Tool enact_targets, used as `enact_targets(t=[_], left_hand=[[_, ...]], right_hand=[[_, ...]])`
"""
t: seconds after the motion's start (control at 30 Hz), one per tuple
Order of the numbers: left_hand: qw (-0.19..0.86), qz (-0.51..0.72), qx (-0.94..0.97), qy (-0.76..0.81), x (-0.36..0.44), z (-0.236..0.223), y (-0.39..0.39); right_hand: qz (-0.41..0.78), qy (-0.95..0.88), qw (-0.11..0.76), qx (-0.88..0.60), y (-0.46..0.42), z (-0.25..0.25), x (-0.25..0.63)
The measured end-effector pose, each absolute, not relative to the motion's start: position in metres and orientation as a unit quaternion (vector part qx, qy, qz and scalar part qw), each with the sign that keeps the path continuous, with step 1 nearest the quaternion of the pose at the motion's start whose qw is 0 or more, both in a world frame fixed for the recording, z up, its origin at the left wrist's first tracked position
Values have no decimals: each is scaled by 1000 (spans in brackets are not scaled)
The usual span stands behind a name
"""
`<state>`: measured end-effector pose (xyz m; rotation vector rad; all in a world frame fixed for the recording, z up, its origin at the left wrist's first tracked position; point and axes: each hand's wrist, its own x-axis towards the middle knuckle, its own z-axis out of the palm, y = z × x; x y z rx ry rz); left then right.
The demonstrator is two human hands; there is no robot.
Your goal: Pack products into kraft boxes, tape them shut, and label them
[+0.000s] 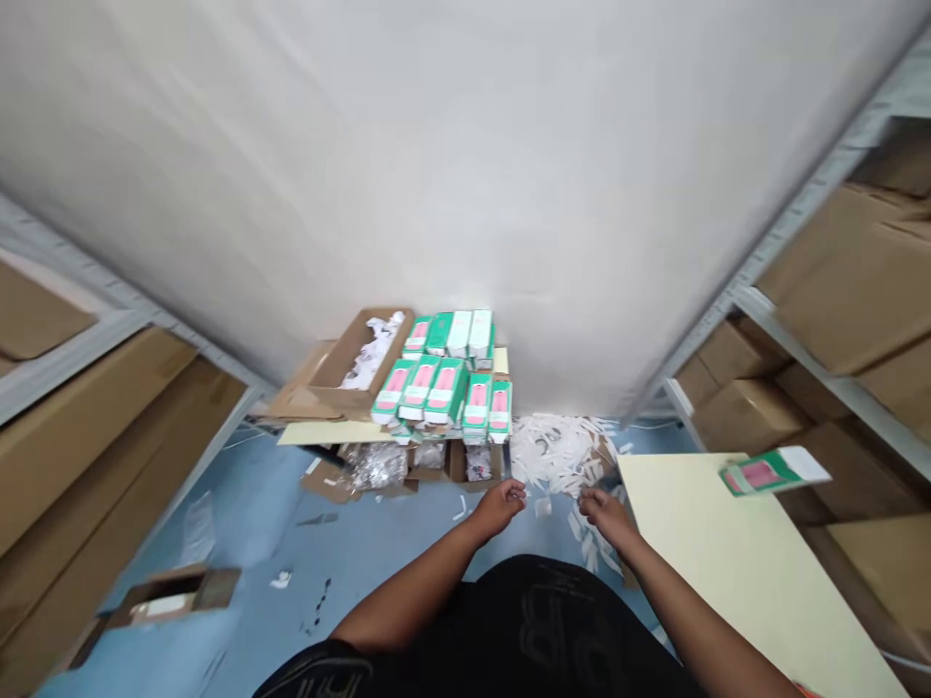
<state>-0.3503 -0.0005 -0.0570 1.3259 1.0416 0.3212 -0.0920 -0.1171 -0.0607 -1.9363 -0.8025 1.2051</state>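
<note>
A: Is anything in the hands?

B: Nothing that I can see: the left hand [500, 509] and right hand [606, 513] hang apart, fingers loosely bent, before a heap of white strips [557, 448] on the blue floor [411, 531]

A: And the green carton [763, 473]?

B: It lies on the pale right-hand desk [734, 572], near the far end, beyond the right hand; its white end seems to jut past the edge

A: How would you handle it well?

B: I'd grip it lightly across its sides, since thin card probably dents, and draw it inward before lifting

A: And the other materials?

B: Smooth, oblong green-and-pink boxes [445, 388] sit piled on the far desk [327, 433], beside an open cardboard box [343, 398] of crumpled white stuff [372, 351]; below, crinkly clear plastic [378, 467] shines, while the strips look thin, papery and tangled
</note>
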Motion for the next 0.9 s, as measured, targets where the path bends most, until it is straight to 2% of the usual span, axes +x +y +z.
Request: enact_targets(t=[0.43,0.67,0.9], left_hand=[[597,252,542,535,-599,-53,62],[552,333,500,578,-680,-42,104],[462,381,452,661,-756,-20,168]], right_hand=[[528,-330,404,-670,5,-2,-305],[598,-379,355,-611,84,44,-393],[666,-460,280,-516,182,61,-484]])
